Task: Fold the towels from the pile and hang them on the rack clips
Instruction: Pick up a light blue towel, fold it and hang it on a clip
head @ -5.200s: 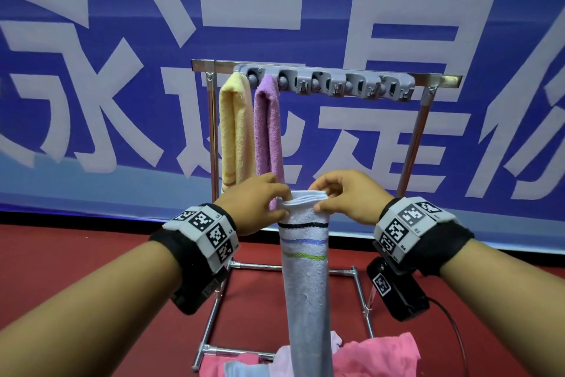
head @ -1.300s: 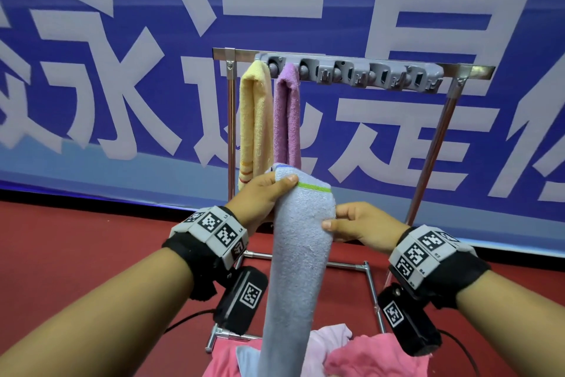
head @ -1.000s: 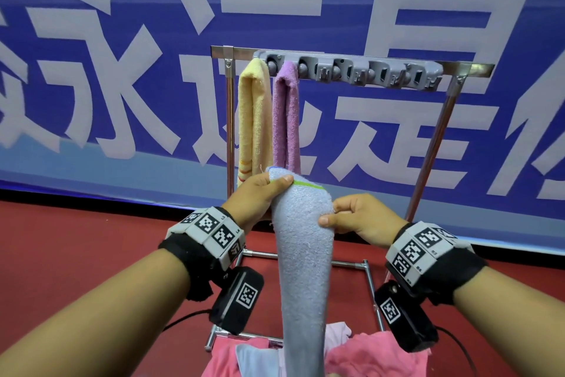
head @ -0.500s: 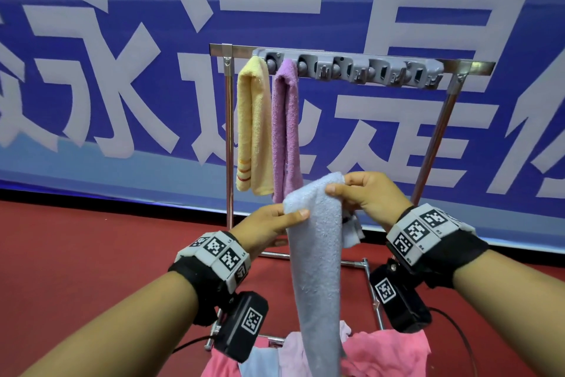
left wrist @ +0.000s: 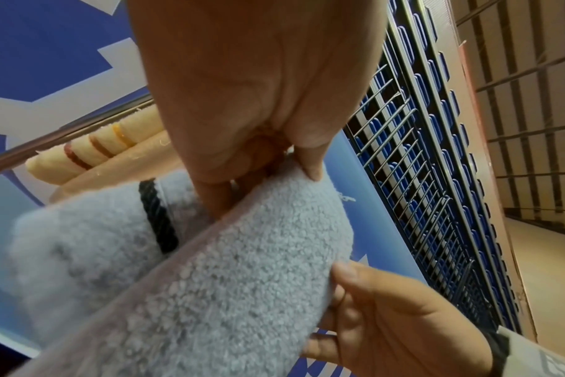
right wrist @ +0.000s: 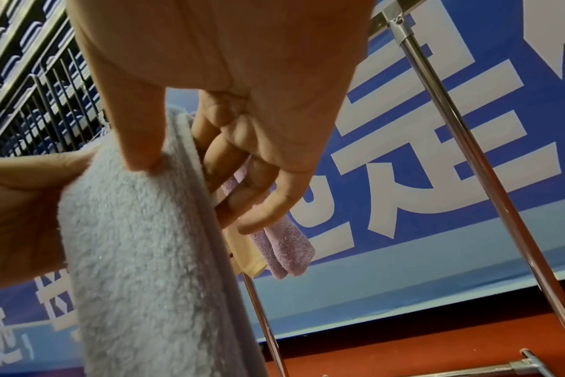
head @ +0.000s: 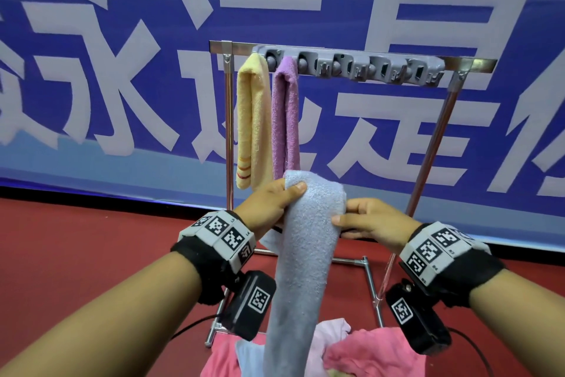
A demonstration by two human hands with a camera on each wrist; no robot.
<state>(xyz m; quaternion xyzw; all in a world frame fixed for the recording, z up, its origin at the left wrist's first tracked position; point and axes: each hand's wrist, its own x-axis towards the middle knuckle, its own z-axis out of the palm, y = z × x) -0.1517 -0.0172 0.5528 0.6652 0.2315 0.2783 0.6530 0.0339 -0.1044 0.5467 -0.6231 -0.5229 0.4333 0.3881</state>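
Note:
A light grey-blue towel (head: 305,248) hangs folded lengthwise in front of me, its fold at the top. My left hand (head: 269,205) grips its upper left edge, thumb on the front. My right hand (head: 367,220) pinches its right edge a little lower. In the left wrist view the towel (left wrist: 229,275) shows a black stripe on the back layer. In the right wrist view my thumb presses the towel (right wrist: 145,242). The metal rack (head: 434,138) stands behind, its grey clip bar (head: 367,68) holding a yellow towel (head: 253,120) and a purple towel (head: 286,114).
A pile of pink, white and pale blue towels (head: 367,352) lies at the rack's foot on the red floor (head: 76,254). Several clips to the right of the purple towel hold nothing. A blue banner (head: 122,71) with large white characters covers the wall behind.
The towel went from held by its striped end to doubled over. In the last half second my right hand dropped from the fold to the right edge, and my left rose to the top.

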